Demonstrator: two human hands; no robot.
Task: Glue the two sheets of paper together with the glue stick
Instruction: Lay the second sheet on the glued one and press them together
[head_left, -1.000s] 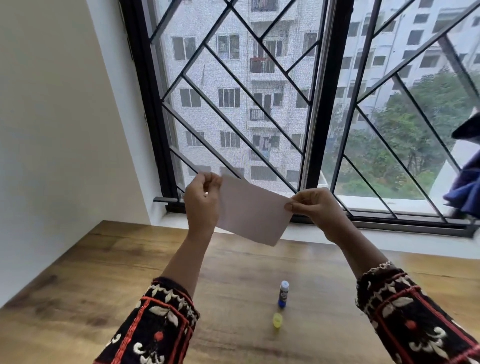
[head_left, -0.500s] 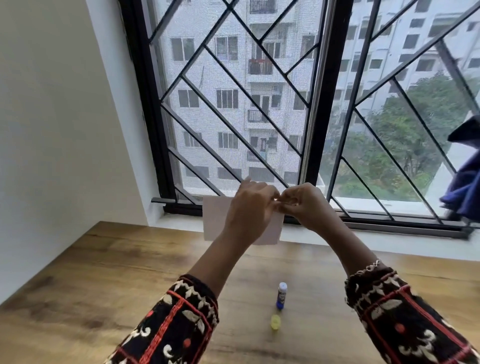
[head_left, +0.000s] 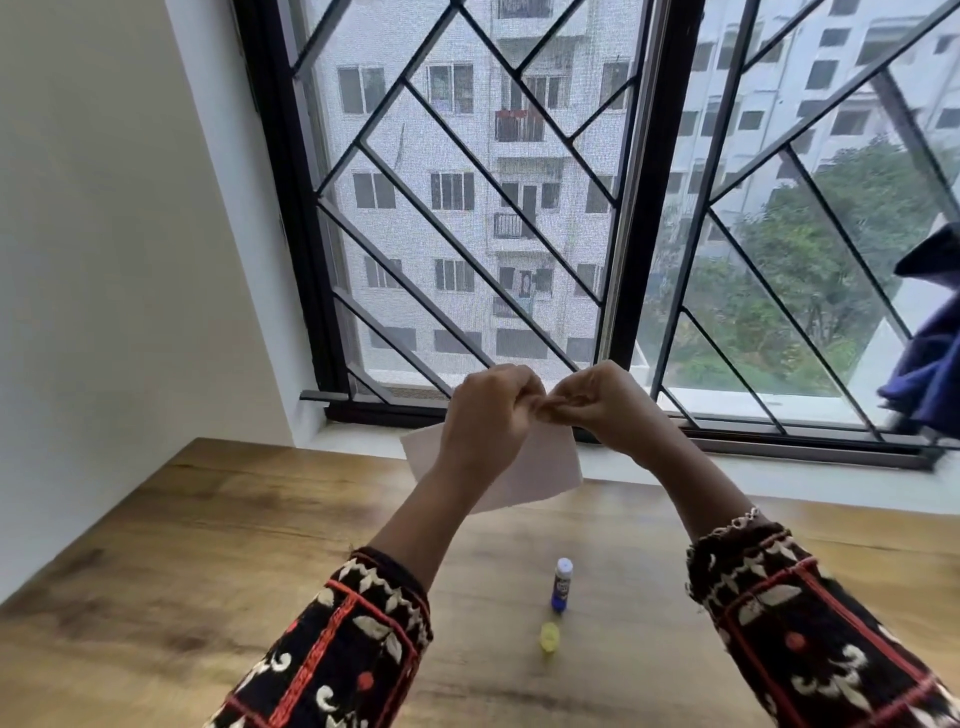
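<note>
White paper (head_left: 545, 467) hangs in the air above the wooden table (head_left: 182, 545); I cannot tell whether it is one sheet or two. My left hand (head_left: 488, 415) and my right hand (head_left: 597, 405) meet at its top edge, fingertips together, both pinching it there. Much of the paper is hidden behind my left hand and wrist. A blue glue stick (head_left: 562, 584) stands upright and uncapped on the table below my hands. Its yellow cap (head_left: 549, 636) lies just in front of it.
A black barred window (head_left: 623, 234) and white sill (head_left: 779, 478) run along the far edge of the table. A white wall (head_left: 104, 260) closes the left side. Blue cloth (head_left: 930, 364) hangs at the right edge.
My left hand slid right along the paper's top edge until it met my right hand. The paper, held spread between both hands before, now hangs down behind my left hand.
</note>
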